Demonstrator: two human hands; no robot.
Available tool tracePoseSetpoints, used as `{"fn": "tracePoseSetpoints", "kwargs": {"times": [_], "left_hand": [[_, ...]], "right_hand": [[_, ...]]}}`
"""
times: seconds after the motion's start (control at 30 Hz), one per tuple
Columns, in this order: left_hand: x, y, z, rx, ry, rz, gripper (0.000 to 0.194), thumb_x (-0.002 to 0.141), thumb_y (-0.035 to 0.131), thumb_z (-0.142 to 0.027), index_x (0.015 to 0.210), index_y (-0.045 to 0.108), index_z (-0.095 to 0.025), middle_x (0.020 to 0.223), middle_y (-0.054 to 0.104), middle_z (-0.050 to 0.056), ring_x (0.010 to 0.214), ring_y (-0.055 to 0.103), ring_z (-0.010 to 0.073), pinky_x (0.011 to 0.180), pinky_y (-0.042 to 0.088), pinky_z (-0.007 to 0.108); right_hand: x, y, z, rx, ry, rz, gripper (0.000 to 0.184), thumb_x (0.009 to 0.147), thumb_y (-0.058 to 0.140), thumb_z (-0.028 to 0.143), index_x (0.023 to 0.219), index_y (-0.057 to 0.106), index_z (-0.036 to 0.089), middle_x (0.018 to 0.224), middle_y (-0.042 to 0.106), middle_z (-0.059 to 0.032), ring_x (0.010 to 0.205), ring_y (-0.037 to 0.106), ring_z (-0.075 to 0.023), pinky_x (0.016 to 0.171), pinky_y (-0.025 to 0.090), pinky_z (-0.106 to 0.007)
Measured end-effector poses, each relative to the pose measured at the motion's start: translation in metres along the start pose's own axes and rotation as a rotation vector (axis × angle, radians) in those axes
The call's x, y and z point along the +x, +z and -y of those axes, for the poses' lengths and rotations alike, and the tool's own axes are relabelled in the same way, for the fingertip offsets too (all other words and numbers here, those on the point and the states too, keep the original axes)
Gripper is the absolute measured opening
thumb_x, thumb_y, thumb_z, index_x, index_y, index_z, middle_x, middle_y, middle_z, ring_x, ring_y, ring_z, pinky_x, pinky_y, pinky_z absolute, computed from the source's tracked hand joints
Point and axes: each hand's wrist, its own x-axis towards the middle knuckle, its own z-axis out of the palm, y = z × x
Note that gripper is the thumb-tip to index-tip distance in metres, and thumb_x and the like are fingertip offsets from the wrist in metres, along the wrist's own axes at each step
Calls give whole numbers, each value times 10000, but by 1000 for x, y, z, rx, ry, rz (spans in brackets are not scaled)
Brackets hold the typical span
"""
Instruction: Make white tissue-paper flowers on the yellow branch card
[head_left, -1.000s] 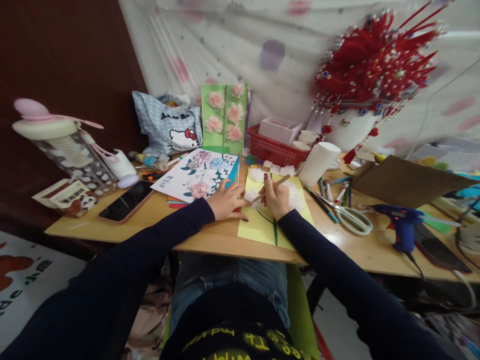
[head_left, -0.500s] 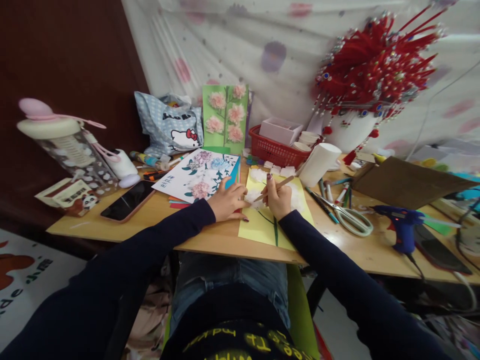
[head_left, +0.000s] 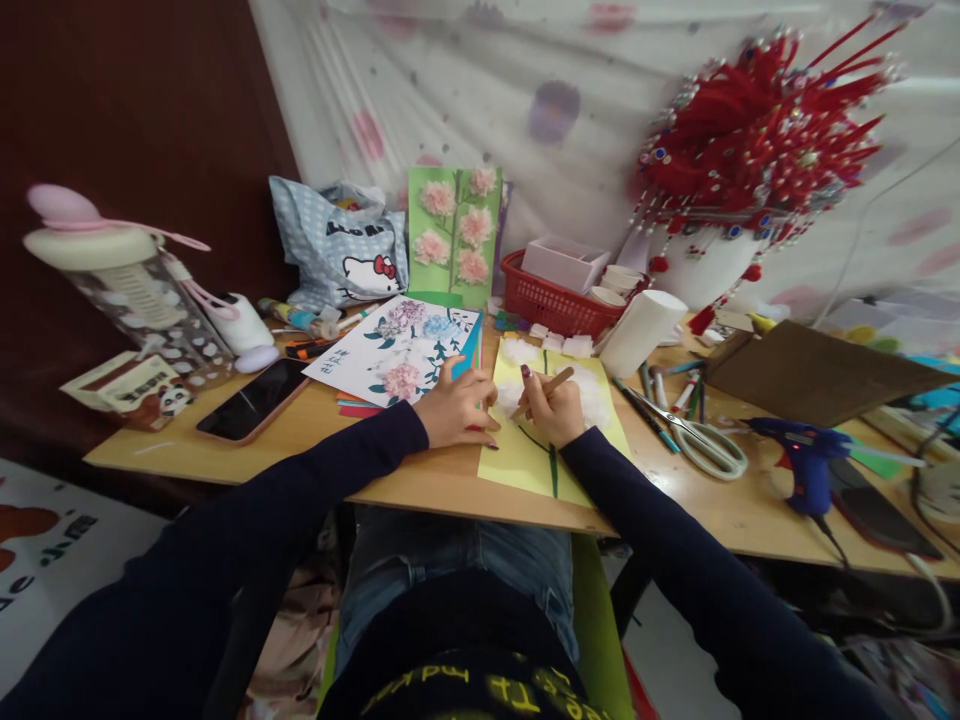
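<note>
Yellow paper [head_left: 517,472] on the counter [head_left: 427,482]
My feed shows the left hand [head_left: 456,408], fingers parted, at the paper's left edge; the stick [head_left: 559,379], pinched in the right hand [head_left: 553,412], slanting over the paper; scissors [head_left: 709,450] further right.

soft, dim light leaves a pale glare on the desk [head_left: 667,492], while wide-angle distortion stretches the edges.

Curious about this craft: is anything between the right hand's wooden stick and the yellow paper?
Nothing visible blocks it: the right hand angles the wooden stick down over the yellow paper. White fluff lies near the tip; contact is hard to tell.
</note>
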Motion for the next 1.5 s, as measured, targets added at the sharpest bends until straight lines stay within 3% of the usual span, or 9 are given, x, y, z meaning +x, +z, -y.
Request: {"fn": "tracePoseSetpoints", "kwargs": {"times": [0.17, 0.33, 0.57, 0.67, 0.73, 0.87, 1.0, 1.23, 1.5], "left_hand": [[1, -2, 1, -98, -125, -61, 262, 904, 548, -424, 856, 731, -244, 862, 660, 37, 919, 549, 207, 998, 195, 501], [11, 5, 5, -144, -263, -58, 418, 856, 529, -239, 1272, 568, -238, 1287, 549, 125, 1154, 485, 269, 962, 302, 476], [13, 6, 8, -178, -218, -28, 478, 691, 425, 27, 861, 741, -288, 1286, 603, 24, 1243, 460, 267, 1044, 163, 621], [15, -2, 8, -247, -214, -93, 465, 689, 387, 29, 813, 731, -258, 1146, 676, 19, 1089, 579, 207, 1052, 274, 554], [21, -5, 6, -295, -181, -59, 534, 717, 363, 9, 1072, 685, -227, 1252, 624, 63, 1164, 549, 200, 1053, 350, 486], [34, -1, 2, -353, -95, 188, 750, 698, 365, -23, 1441, 350, -125, 1529, 315, 121, 1422, 259, 200, 1160, 256, 447], [35, 8, -1, -362, -42, 377, 739, 692, 374, -33, 1417, 392, -176, 1536, 311, 83, 1440, 215, 221, 1181, 168, 514], [30, 1, -2, -379, -158, 169, 691, 791, 355, -12, 1455, 312, -198, 1471, 417, 98, 1385, 344, 206, 1161, 287, 465], [35, 4, -24, -227, -141, 194, 602, 906, 509, -249, 1443, 293, -84, 1492, 353, 195, 1414, 278, 267, 1142, 293, 501]], "right_hand": [[5, -8, 1, -11, -6, -132, 637, 918, 315, 626, 502, 528, 193, 366, 497, -3, 341, 490, -103, 392, 376, -208], [3, -14, 3, 70, -13, -292, 625, 935, 327, 580, 487, 530, 195, 359, 473, 5, 333, 472, -94, 397, 385, -213], [-1, -30, 2, 185, 41, -406, 600, 920, 380, 583, 488, 521, 191, 358, 457, 12, 318, 442, -89, 358, 360, -217], [-2, -43, 2, 296, 128, -342, 574, 916, 404, 582, 529, 527, 176, 378, 473, 16, 303, 417, -74, 327, 332, -201], [-1, -53, 0, 323, 157, -269, 532, 914, 423, 572, 592, 543, 166, 419, 502, 16, 328, 439, -72, 331, 336, -189], [-2, -70, -10, 229, 133, -158, 384, 912, 475, 520, 840, 581, 158, 655, 622, -15, 498, 574, -96, 405, 412, -183], [-8, -82, -18, 71, 91, -105, 313, 953, 436, 447, 997, 579, 171, 789, 639, -38, 636, 618, -119, 486, 458, -204], [-23, -86, -24, 187, 99, -89, 286, 973, 422, 379, 906, 595, 162, 702, 606, -15, 562, 585, -96, 476, 463, -210], [-22, -91, -25, 88, 73, 107, 231, 1003, 344, 252, 1119, 527, 174, 907, 699, -47, 721, 676, -114, 621, 537, -235]]}}
